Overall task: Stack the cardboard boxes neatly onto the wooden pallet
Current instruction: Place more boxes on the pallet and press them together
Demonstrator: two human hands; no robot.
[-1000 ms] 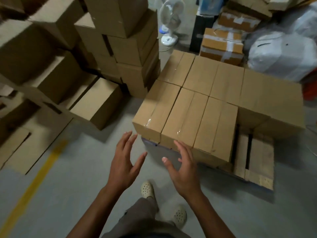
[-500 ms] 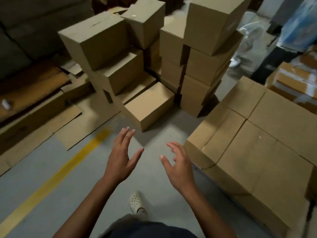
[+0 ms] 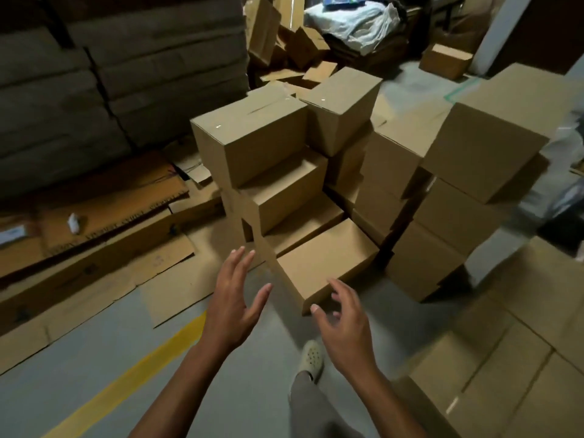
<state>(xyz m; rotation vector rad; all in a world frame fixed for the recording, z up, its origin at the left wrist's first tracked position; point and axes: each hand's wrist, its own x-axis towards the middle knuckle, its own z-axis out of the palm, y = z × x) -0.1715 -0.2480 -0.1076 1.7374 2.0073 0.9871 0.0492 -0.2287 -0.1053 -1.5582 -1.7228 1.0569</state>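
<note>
A low cardboard box (image 3: 325, 263) lies on the floor just ahead of my hands, at the foot of a pile of stacked boxes (image 3: 252, 143). My left hand (image 3: 234, 298) is held out with fingers straight, empty, just left of that box. Beside it my right hand (image 3: 344, 324) hovers with loosely bent fingers over the box's near corner, holding nothing. A taller stack of boxes (image 3: 480, 153) rises to the right. The boxes laid flat on the pallet (image 3: 518, 352) fill the lower right corner; the pallet itself is hidden under them.
Flattened cardboard sheets (image 3: 94, 222) cover the floor on the left below a dark wall of bundled sheets (image 3: 126, 74). A yellow floor line (image 3: 132, 377) runs diagonally at lower left. My shoe (image 3: 311, 358) stands on grey concrete. Loose boxes and white bags (image 3: 354, 20) lie behind.
My view has swung left from the loaded pallet to the box pile. Both hands stay empty and now reach close to the low box on the floor.
</note>
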